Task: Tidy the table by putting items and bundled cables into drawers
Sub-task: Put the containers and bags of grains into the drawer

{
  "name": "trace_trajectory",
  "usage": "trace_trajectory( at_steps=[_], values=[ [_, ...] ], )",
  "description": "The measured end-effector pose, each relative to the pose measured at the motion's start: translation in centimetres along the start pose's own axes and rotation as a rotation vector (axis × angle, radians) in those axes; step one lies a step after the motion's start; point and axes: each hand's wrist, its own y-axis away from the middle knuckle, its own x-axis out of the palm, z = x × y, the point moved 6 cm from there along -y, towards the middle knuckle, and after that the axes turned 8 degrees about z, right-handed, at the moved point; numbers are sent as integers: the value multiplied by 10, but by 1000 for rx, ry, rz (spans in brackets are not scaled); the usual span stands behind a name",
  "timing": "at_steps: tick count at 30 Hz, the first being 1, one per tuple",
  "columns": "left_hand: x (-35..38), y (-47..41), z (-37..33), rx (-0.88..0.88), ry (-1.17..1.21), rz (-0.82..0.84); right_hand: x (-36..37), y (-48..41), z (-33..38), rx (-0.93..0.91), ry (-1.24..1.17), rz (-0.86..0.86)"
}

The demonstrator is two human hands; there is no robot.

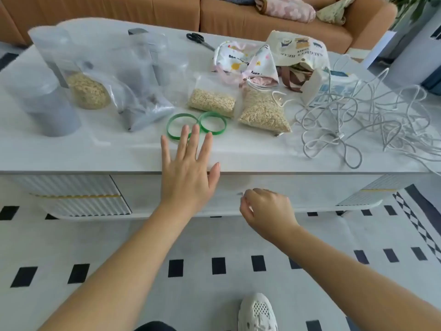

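White surface [238, 151] lies under the flat, spread left grip [188, 177], green bands [199, 121] at its fingertips; right grip [267, 209] is curled (hold unclear).

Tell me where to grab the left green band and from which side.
Pinch the left green band at its near-left rim from above, a fingertip inside the hoop, thumb outside: it lies flat and thin on the table.

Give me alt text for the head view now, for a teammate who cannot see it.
An open left hand reaches across the table toward two green bands, while the right hand, fingers curled, hovers by the front panel below. Grain bags sit behind the bands; tangled white cables lie right.
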Motion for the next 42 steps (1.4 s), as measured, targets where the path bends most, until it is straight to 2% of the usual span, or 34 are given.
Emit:
trace_trajectory(
  at_steps=[5,10,15,18,20,22,24,26,29,31,38,42],
  values=[
    [-1,-1,-1,-12,-31,-19,36,-4,-16,160,106,371],
    [1,-2,-1,-20,-49,17,46,-11,-10,207,187,543],
    [-1,-1,-3,-34,-49,49,38,-3,-9,265,169,693],
    [-3,-1,-1,-34,-42,65,33,7,-2,235,170,764],
    [-4,2,-1,-31,-22,78,21,12,6,197,164,766],
    [-6,8,1,-43,15,86,-1,9,12,151,153,686],
    [-6,19,6,-45,42,81,-26,4,20,90,197,509],
    [-6,30,14,-55,48,69,-46,-4,21,51,205,251],
    [-10,37,24,-132,81,82,-63,-11,18,33,38,-17],
    [-11,36,26,-191,105,130,-60,-14,19,1,-13,-14],
    [-11,39,25,-250,80,329,-62,-18,25,36,88,288],
    [-16,65,25,-221,151,330,-55,-10,28,16,95,387]
  ],
)
